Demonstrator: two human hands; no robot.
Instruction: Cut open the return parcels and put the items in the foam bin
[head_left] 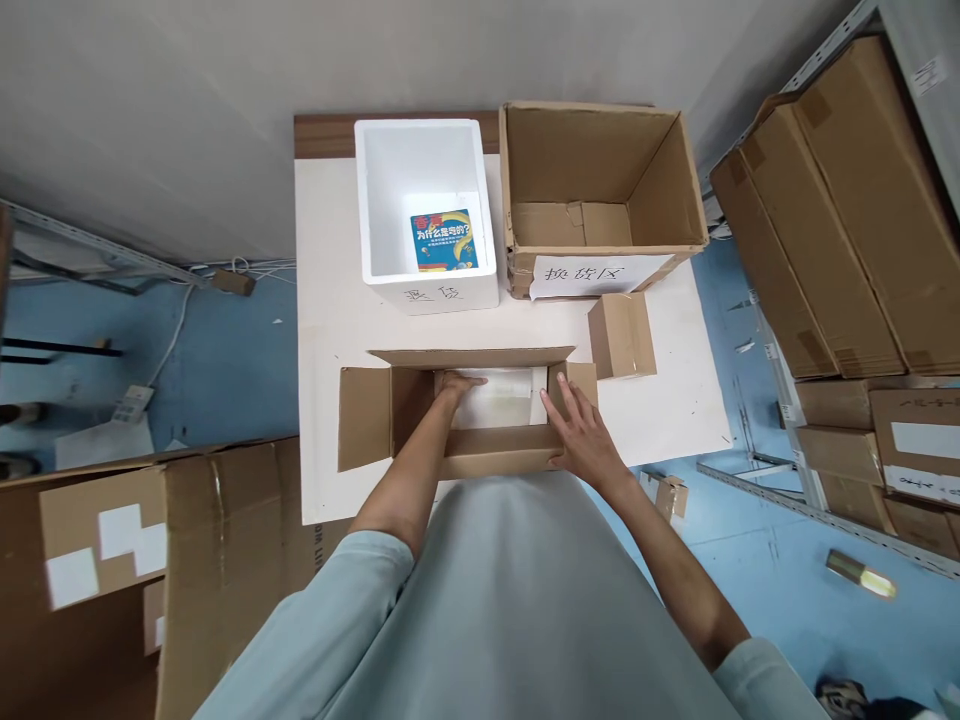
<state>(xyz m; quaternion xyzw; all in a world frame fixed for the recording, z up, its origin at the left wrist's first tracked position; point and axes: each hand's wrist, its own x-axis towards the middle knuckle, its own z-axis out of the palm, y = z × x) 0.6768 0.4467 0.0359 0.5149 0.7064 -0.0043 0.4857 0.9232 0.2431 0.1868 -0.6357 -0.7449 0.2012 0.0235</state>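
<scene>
A long open cardboard box stands at the table's front edge with its flaps folded out. Inside it lies a white, flat-topped object whose kind I cannot make out. My left hand reaches into the left part of this box, its thumb stretched over the white object. Its other fingers are mostly hidden, so I cannot see whether they grip. My right hand is open at the box's right end, fingers spread near the right flap and wall. It holds nothing visible.
Behind stand a white foam box containing a blue booklet and a large open carton with a handwritten label. A small closed carton is at right. Shelved cartons flank the right; a big box stands lower left.
</scene>
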